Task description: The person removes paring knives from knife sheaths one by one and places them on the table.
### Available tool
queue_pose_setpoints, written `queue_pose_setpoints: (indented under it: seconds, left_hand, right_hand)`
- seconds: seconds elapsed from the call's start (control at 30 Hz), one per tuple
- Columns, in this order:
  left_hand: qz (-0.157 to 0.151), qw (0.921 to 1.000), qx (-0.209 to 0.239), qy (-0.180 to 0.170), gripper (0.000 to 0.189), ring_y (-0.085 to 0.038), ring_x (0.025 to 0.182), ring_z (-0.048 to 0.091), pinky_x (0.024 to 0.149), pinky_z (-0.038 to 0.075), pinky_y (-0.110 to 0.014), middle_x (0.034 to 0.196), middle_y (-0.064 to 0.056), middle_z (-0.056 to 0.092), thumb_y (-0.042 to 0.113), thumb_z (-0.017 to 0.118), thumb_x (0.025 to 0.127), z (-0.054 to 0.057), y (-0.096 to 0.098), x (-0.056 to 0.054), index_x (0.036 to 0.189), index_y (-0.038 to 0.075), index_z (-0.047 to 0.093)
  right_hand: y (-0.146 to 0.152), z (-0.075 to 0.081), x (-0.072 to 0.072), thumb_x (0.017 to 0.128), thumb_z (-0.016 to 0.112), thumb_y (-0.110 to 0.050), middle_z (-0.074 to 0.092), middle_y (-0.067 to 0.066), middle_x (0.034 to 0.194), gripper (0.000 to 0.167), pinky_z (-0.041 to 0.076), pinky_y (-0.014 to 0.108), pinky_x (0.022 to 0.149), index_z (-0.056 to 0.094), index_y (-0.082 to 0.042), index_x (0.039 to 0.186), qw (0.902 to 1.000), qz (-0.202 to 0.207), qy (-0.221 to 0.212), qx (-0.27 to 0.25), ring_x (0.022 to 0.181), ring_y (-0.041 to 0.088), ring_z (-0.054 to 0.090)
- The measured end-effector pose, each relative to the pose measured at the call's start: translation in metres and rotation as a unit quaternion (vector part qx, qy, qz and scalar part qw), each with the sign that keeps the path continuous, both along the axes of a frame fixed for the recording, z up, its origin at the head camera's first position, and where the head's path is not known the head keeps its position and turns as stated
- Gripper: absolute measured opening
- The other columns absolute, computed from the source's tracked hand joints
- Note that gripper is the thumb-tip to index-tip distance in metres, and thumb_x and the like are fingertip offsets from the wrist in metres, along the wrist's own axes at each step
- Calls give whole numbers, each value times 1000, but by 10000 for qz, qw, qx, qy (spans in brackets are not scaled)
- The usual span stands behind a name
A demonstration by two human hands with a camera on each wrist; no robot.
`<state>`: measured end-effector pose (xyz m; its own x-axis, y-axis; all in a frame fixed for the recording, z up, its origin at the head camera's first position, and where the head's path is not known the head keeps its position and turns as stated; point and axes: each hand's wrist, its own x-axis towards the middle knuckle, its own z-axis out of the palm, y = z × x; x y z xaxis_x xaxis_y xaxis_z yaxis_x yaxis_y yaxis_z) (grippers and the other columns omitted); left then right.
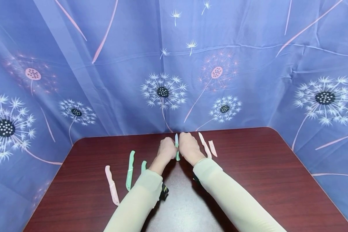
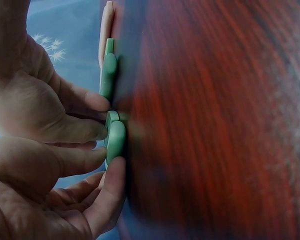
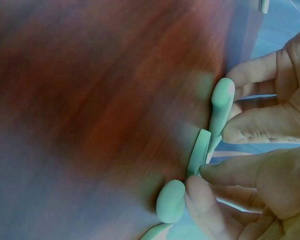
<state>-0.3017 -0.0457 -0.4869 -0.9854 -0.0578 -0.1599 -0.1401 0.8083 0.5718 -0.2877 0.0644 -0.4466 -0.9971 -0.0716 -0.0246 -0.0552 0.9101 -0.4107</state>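
Observation:
My left hand pinches a green-handled knife whose pale blade points toward the curtain. In the right wrist view its thumb and a finger sit on either side of the green handle. Close beside it, my right hand holds a flat green sheath between thumb and finger, right against that handle. A second green handle lies by the right fingertips, also visible as a rounded green end in the left wrist view. The head view hides the sheath and this second handle behind the hands.
Right of my hands lie an unsheathed pink knife and a pink sheath. On the left are a pink sheathed knife, a green sheathed knife and a green handle partly behind my sleeve. The patterned curtain borders the table's far edge.

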Motion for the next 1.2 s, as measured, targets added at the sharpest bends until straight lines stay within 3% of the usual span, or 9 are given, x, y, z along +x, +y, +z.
queue_pose_setpoints:
  seconds: [0.17,0.27,0.4,0.6,0.77,0.9,1.03,1.2]
  left_hand:
    - [58,9998,171,36,13,-22,73,68,69,59,-34,80,-8,68,12,77,93,29,1,21,80,11,78]
    - [63,9997,205,70,7,-21,77,70,70,59,-33,87,-8,71,11,76,95,34,1,27,96,7,81]
    - [105,9997,217,78,19,-25,95,73,80,60,-36,107,-10,75,13,74,99,37,-2,30,116,5,79]
    - [134,9995,90,274,25,-33,117,69,96,57,-44,124,-13,73,16,74,99,43,-10,33,122,7,76]
    - [110,9985,23,531,29,-35,118,69,98,56,-46,125,-14,72,17,77,98,53,-17,41,125,7,73]
    - [117,9982,-22,583,32,-36,116,70,95,57,-48,126,-13,73,20,77,98,63,-24,50,127,8,73]
    - [91,9981,-67,603,33,-33,109,72,90,58,-49,114,-10,76,22,78,98,72,-31,58,128,9,72]
    - [68,9985,-118,524,37,-28,102,73,86,59,-48,105,-7,76,25,78,98,81,-42,69,131,10,71]
  right_hand:
    - [0,1,1,100,59,4,75,18,104,13,60,44,65,69,-4,101,10000,-57,-66,44,87,34,74]
    - [1,3,3,103,57,3,76,18,108,14,61,44,67,70,-4,104,9999,-111,-96,80,91,35,75]
    - [3,8,7,104,56,4,75,19,112,17,62,45,71,69,-3,111,9998,-96,-79,121,94,36,75]
    - [10,11,15,104,55,3,73,20,112,18,62,47,75,67,-3,116,9992,156,306,207,94,37,74]
    - [17,12,21,105,55,-3,71,17,107,12,61,46,75,67,-5,108,9964,359,723,266,93,33,73]
    - [20,13,30,100,66,-6,69,15,102,6,61,46,76,68,-5,105,9933,532,978,309,93,31,73]
    - [23,15,40,94,77,-10,67,12,96,14,60,47,76,68,-6,104,9893,669,1251,341,93,32,72]
    - [26,20,54,92,81,-14,65,12,92,17,60,49,77,69,-6,102,9833,838,1576,357,89,35,71]
